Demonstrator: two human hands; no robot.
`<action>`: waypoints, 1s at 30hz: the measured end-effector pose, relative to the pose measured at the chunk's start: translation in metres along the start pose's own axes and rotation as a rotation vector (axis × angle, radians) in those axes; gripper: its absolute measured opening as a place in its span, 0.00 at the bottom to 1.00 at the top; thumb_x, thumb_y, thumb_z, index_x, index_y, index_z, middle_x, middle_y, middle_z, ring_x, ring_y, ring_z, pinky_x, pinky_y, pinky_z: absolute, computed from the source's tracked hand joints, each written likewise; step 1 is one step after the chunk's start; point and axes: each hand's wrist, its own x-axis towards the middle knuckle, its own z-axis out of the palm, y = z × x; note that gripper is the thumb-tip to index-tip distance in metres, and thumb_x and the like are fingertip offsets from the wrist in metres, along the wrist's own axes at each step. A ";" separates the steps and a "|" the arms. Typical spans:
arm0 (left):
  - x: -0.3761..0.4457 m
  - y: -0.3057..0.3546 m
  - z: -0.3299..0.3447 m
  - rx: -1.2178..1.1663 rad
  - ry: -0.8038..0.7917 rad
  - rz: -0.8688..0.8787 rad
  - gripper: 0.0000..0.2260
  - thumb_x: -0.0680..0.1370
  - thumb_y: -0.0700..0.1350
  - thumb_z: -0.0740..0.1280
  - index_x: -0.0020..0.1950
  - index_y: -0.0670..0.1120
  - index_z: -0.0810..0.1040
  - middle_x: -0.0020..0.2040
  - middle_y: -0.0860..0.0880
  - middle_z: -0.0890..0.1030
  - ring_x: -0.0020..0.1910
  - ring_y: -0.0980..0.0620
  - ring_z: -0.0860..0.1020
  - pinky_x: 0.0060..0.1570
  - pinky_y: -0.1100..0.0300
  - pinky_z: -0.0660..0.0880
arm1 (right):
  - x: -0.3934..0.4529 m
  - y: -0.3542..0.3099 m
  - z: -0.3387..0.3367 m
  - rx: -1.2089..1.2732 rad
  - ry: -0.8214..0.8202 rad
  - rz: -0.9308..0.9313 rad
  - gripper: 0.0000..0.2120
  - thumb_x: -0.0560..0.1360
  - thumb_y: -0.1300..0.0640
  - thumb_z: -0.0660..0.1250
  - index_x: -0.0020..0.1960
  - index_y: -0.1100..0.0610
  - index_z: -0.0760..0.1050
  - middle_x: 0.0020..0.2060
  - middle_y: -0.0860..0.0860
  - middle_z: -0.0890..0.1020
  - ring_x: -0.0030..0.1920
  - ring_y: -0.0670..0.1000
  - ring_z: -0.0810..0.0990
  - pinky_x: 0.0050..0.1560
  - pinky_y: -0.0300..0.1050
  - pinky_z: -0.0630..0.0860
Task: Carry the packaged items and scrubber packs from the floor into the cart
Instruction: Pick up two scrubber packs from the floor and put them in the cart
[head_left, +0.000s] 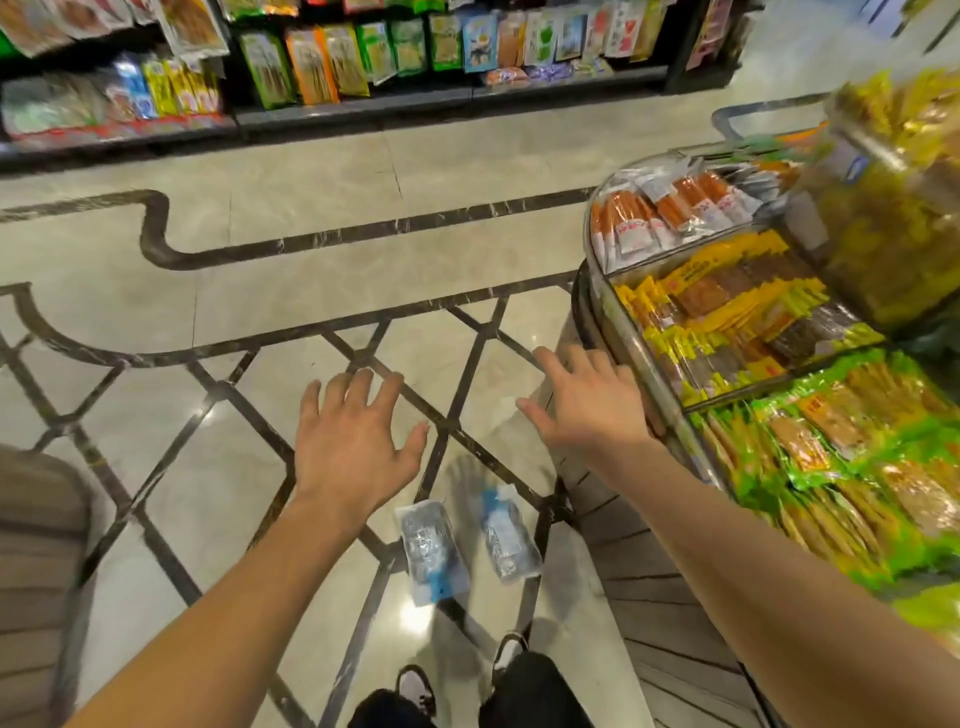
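Head view:
Left hand (349, 444): stretched forward over the floor (171, 483), fingers spread, holding nothing.
Right hand (584, 402): stretched forward beside the display counter (631, 332), fingers spread, holding nothing.
Scrubber packs: left pack (431, 556) and right pack (509, 535) flat on the floor, side by side, below the hands, ahead of the shoes (415, 688).

glossy marble floor (234, 467), clear plastic packs (431, 556)

Floor (291, 291) showing beige marble with dark lattice lines; two floor packs (431, 556) showing clear-silver with blue; display bins (727, 312) showing orange, yellow, green packets.
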 end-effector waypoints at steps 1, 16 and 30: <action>0.003 -0.001 0.021 0.004 -0.013 0.007 0.31 0.77 0.64 0.59 0.72 0.47 0.78 0.67 0.38 0.82 0.67 0.34 0.78 0.70 0.35 0.68 | 0.006 -0.002 0.020 0.000 -0.022 0.016 0.32 0.82 0.34 0.57 0.80 0.48 0.60 0.74 0.55 0.71 0.73 0.61 0.70 0.68 0.60 0.70; 0.006 -0.030 0.435 -0.085 -0.347 -0.130 0.31 0.81 0.65 0.60 0.79 0.49 0.71 0.73 0.41 0.77 0.72 0.37 0.73 0.71 0.41 0.66 | 0.053 -0.006 0.432 0.068 -0.360 0.125 0.31 0.82 0.37 0.60 0.81 0.48 0.59 0.79 0.56 0.60 0.76 0.62 0.65 0.71 0.57 0.66; 0.001 -0.016 0.712 0.045 -0.522 -0.145 0.27 0.82 0.65 0.57 0.76 0.52 0.69 0.70 0.44 0.75 0.71 0.41 0.72 0.71 0.44 0.66 | 0.078 0.020 0.708 -0.111 -0.617 0.113 0.35 0.82 0.33 0.56 0.84 0.45 0.50 0.80 0.59 0.59 0.77 0.64 0.64 0.71 0.62 0.67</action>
